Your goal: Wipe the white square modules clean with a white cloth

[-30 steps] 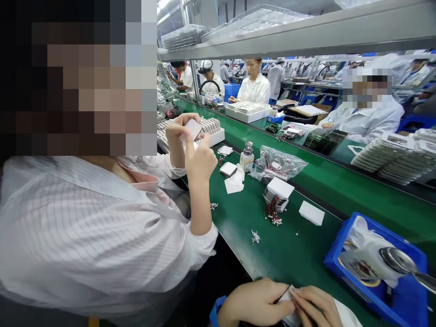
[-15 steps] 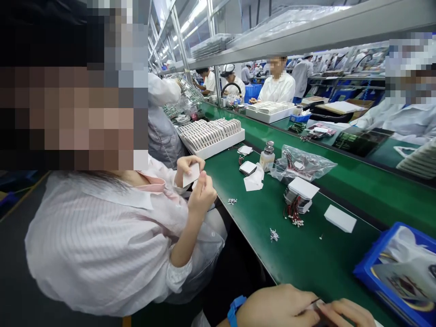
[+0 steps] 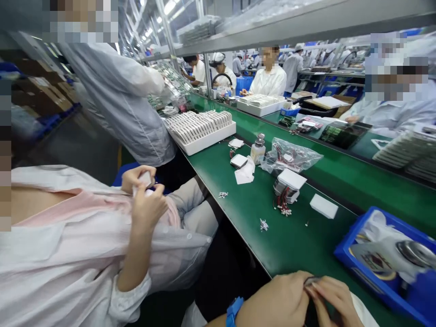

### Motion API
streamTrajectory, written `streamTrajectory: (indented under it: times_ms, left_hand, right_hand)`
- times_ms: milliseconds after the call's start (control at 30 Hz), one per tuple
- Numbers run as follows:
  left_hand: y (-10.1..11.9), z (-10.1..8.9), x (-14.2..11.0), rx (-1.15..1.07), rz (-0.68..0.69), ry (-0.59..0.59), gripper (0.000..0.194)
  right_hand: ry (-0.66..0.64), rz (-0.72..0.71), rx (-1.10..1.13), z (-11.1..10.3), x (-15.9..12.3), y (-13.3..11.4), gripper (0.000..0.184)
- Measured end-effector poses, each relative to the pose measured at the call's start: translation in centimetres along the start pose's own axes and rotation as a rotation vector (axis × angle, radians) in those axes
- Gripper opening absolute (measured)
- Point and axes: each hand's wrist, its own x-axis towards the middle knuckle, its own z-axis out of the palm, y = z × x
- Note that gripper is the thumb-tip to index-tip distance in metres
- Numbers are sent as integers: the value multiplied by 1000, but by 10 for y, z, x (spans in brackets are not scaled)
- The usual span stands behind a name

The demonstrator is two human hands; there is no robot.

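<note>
My left hand (image 3: pixel 284 297), with a blue band on its wrist, is at the bottom of the view by the table edge. Its fingers are closed on a small dark flat piece (image 3: pixel 311 280). My right hand (image 3: pixel 335 299) meets it from the right and pinches the same piece between thumb and fingers. Most of the piece is hidden, so its kind does not show. Beyond my hands lies a small pile of white bits (image 3: pixel 263 225). A stack of flat white-topped packs (image 3: pixel 289 179) with red and black wires stands farther back, beside a white block (image 3: pixel 323 206).
A blue bin (image 3: pixel 354 222) with bottles and cloth stands right of my hands. Farther off are a pump bottle (image 3: pixel 258 150), a clear bag of wired parts (image 3: pixel 289 154) and a white tray (image 3: pixel 207 141) of upright pieces. A co-worker's hands (image 3: pixel 148 195) hold a pale piece at left.
The view has swung slightly, so the table things sit farther left. The seated co-worker has leaned back to the left. My hands are a little higher, still together on the piece.
</note>
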Motion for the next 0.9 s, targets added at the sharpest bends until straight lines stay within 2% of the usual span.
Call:
streamTrajectory:
  times_ms: [100,133,200,300,367,467,633,767,900]
  left_hand:
    - [2,57,26,-38,3,-106,49]
    - [4,82,36,-52,9,-149,44]
    - [8,137,52,-148,23,-119,39]
    - [13,211,57,-283,20,-140,38]
    - [14,242,52,-362,4,-140,41]
    - [11,258,45,-470,-29,-104,45]
    - [1,258,47,-642,-62,-34,49]
    - [-6,262,53,-583,-100,94,48]
    - [-11,264,56,-555,-135,123,47]
  right_hand:
    - [39,54,50,4,7,-15,29]
    - [40,79,67,6,8,-19,29]
    - [67,132,86,9,9,-25,29]
    - [84,175,119,14,10,-30,28]
    - [77,159,129,15,10,-30,29]
    - [60,94,124,15,6,-27,35]
    - [17,-13,66,11,3,-26,40]
    - [-43,-94,16,9,7,-28,37]
    - [-62,-99,29,9,9,-29,31]
